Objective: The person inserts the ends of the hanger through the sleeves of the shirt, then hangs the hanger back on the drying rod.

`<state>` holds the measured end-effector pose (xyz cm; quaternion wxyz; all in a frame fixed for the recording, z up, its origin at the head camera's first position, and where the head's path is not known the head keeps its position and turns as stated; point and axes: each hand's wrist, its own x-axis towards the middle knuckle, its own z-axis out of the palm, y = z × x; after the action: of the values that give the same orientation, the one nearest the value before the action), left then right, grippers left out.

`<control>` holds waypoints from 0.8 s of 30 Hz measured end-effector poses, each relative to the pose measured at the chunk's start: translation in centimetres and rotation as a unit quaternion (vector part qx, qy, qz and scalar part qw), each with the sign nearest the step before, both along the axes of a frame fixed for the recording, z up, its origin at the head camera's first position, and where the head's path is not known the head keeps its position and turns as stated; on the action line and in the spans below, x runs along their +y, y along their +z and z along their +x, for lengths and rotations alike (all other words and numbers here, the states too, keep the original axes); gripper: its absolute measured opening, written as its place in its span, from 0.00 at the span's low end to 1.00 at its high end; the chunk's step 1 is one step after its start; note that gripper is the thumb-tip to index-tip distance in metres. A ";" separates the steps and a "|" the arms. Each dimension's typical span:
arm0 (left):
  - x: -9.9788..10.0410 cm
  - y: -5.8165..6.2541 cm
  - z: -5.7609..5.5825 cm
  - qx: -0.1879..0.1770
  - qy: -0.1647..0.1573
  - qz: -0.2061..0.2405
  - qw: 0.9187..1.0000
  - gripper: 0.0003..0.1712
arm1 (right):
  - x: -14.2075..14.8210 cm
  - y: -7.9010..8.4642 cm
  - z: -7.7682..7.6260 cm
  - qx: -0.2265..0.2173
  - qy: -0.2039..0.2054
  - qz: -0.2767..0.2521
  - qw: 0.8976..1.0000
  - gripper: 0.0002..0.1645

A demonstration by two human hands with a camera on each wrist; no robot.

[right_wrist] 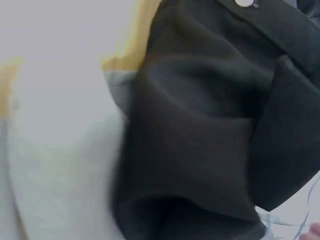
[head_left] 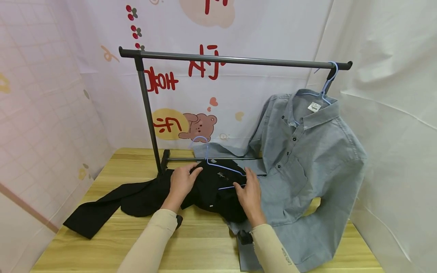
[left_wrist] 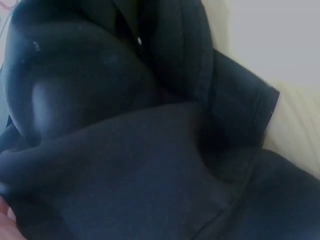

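A black shirt (head_left: 208,193) lies bunched on the table in the head view, one sleeve (head_left: 99,208) stretched out to the left. A light blue hanger (head_left: 225,167) is partly in it, hook pointing up and right arm showing over the cloth. My left hand (head_left: 182,184) grips the shirt on its left side, near the collar. On the right side my right hand (head_left: 250,193) holds the cloth beside the hanger's end, thumb over the lower bar. Dark cloth (left_wrist: 115,170) fills most of the left wrist view; a pale button (right_wrist: 244,2) shows in the right wrist view.
A grey shirt (head_left: 286,182) hangs on a blue hanger (head_left: 324,89) at the right end of a dark metal rack (head_left: 232,59). Its lower part and sleeves spread over the wooden table (head_left: 201,242). Printed white cloth (head_left: 266,34) stands behind the rack.
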<state>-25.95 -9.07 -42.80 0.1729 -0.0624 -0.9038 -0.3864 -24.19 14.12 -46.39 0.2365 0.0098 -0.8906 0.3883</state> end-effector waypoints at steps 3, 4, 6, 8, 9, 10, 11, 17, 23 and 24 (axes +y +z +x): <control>-0.3 0.3 0.0 0.001 0.022 0.012 1.000 0.16 | -0.1 -0.2 0.2 -0.030 -0.020 -0.023 0.999 0.50; -0.5 0.4 0.0 0.000 0.028 0.018 0.999 0.16 | -0.2 -0.1 0.3 -0.040 -0.028 -0.032 0.998 0.52; -0.7 0.6 0.0 -0.001 0.039 0.028 0.999 0.17 | -0.4 -0.1 0.4 -0.059 -0.045 -0.037 0.997 0.52; -1.0 0.8 0.0 -0.002 0.045 0.045 0.998 0.17 | -0.7 -0.1 0.6 -0.074 -0.054 -0.041 0.995 0.46; -1.1 0.9 0.0 -0.002 0.046 0.054 0.997 0.17 | -0.7 -0.1 0.7 -0.081 -0.055 -0.042 0.994 0.42; -1.3 1.1 0.0 -0.003 0.047 0.063 0.997 0.18 | -0.8 -0.1 0.8 -0.086 -0.056 -0.042 0.994 0.37; -1.4 1.2 0.1 -0.002 0.047 0.072 0.996 0.18 | -0.9 -0.1 0.9 -0.093 -0.054 -0.042 0.993 0.32; -2.4 1.4 0.1 0.008 0.026 0.114 0.993 0.16 | -0.9 -0.7 1.2 -0.144 -0.035 -0.081 0.986 0.19; -3.3 1.2 0.2 -0.007 -0.001 0.120 0.993 0.16 | -0.2 -0.5 0.9 -0.143 -0.069 -0.117 0.980 0.16; -3.4 1.2 0.2 -0.008 -0.006 0.116 0.993 0.15 | 0.0 -0.3 0.8 -0.141 -0.075 -0.122 0.980 0.17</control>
<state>-25.74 -12.44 -41.65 0.1694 -0.0443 -0.8539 -0.4902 -23.38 14.12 -46.69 0.1367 -0.1411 -0.8591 0.4726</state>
